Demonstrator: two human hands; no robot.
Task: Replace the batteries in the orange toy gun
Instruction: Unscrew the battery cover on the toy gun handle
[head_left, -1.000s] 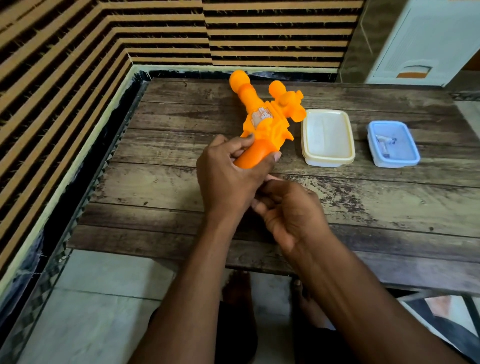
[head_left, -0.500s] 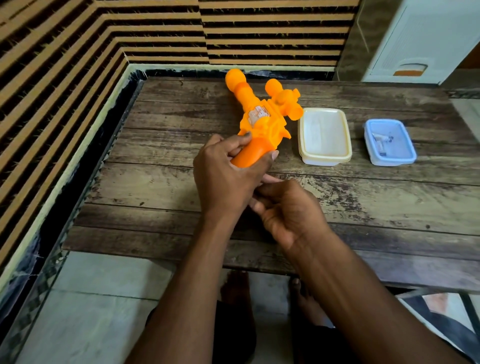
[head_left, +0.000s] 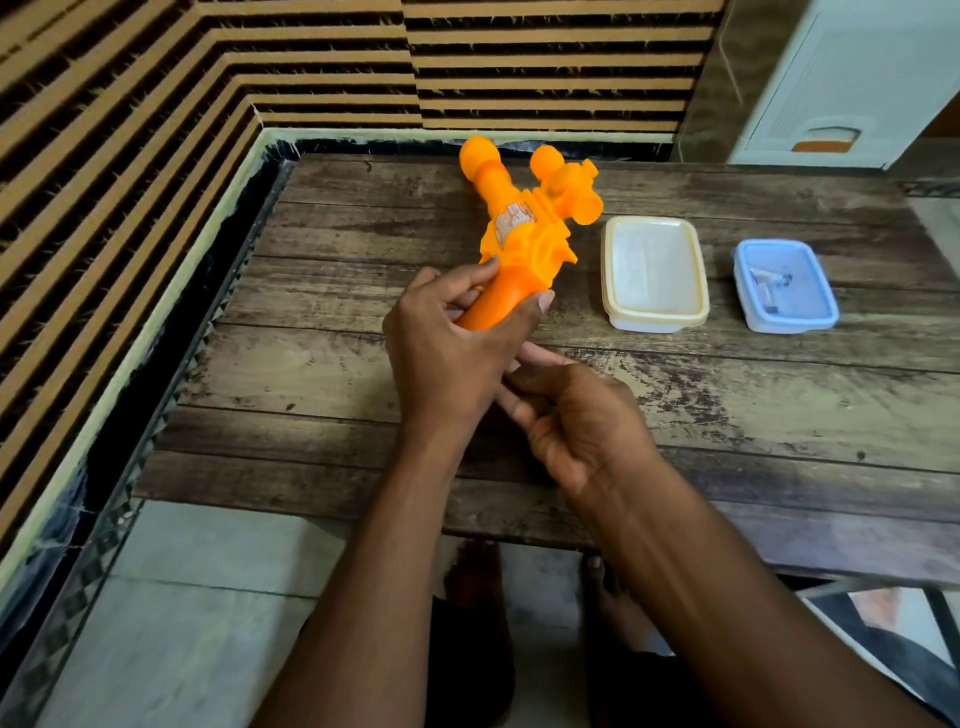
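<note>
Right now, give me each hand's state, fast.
Left hand: grips the gun by its handle.
Right hand: fingers curled at the handle's base; cannot tell what it holds.

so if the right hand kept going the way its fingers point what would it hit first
Probably the left hand: the right hand points up and left, its fingertips already at the left hand's underside, just below the orange toy gun grip. Whether they touch is unclear.
</note>
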